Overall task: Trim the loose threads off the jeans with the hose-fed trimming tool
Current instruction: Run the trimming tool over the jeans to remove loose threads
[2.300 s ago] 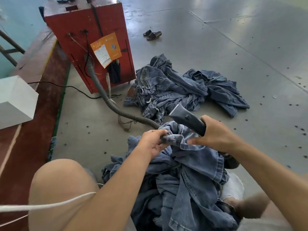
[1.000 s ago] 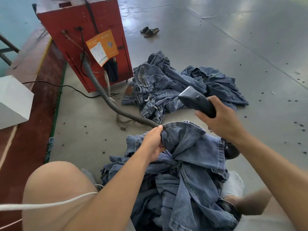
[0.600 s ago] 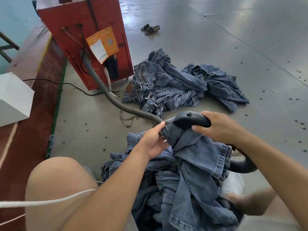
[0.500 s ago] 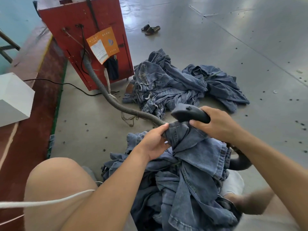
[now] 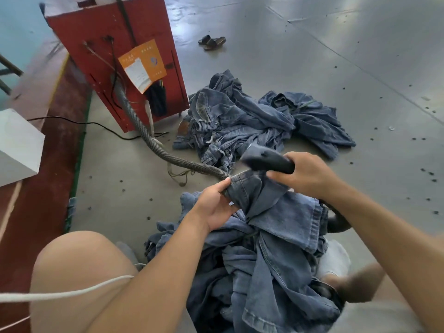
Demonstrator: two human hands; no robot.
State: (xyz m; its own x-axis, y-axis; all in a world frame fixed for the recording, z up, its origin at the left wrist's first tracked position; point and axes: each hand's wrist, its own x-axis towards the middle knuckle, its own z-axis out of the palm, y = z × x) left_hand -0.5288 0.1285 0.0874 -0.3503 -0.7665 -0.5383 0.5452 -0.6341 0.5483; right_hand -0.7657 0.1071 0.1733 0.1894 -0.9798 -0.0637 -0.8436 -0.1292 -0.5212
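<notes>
Left hand [image 5: 213, 203] gripping jeans [image 5: 271, 227] hem over lap; right hand [image 5: 305, 174] wrapped around trimming tool [image 5: 266, 161] just above. Ribbed hose [image 5: 153, 143] across floor [image 5: 312, 56] from red cabinet [image 5: 115, 39]; denim pile [image 5: 252, 118] beyond, sandals [image 5: 211, 42] farther.

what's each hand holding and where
Left hand pinches the jeans at the hem edge; right hand grips the trimmer by its rear handle.

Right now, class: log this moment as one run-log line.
left hand: grips jeans hem | right hand: holds trimmer just above hem | hose: trails to red box
</notes>
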